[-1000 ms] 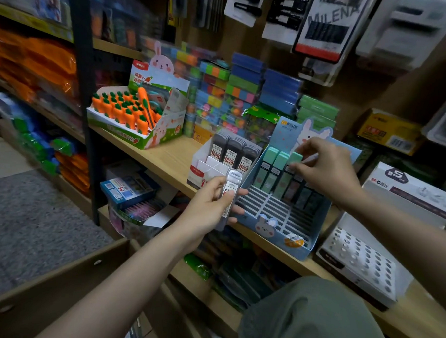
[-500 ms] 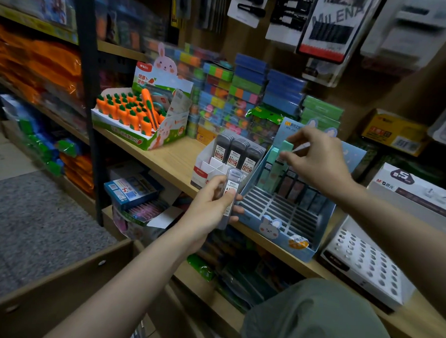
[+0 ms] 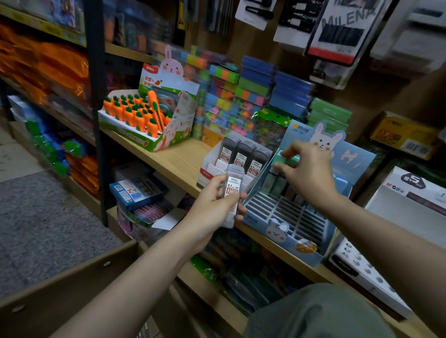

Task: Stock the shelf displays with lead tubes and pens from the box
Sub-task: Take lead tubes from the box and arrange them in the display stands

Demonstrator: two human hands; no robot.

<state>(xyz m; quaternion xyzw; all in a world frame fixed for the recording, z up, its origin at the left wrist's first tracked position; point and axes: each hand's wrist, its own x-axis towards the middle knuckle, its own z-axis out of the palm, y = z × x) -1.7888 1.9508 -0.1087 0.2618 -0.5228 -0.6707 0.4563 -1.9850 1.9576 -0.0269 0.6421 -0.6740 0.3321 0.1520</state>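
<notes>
My left hand (image 3: 212, 207) grips a small stack of grey lead tubes (image 3: 233, 187) with white and red labels, held upright in front of the shelf edge. Just behind them stands a white display box (image 3: 211, 168) with three dark lead tubes (image 3: 243, 154) upright in it. My right hand (image 3: 307, 173) pinches a mint-green item (image 3: 288, 159) lifted above the top row of the blue bunny display tray (image 3: 285, 236). A few mint and dark items sit in the tray's upper slots; its lower slots show bare.
A carrot-pen display box (image 3: 147, 118) stands on the wooden shelf (image 3: 175, 161) to the left. Stacked coloured packs (image 3: 251, 92) line the back. A white box (image 3: 408, 204) with holes sits at right. A cardboard box edge (image 3: 55, 297) lies below left.
My right hand has lifted the mint-green item up out of the blue tray's top row. My left hand keeps the lead tubes in nearly the same place.
</notes>
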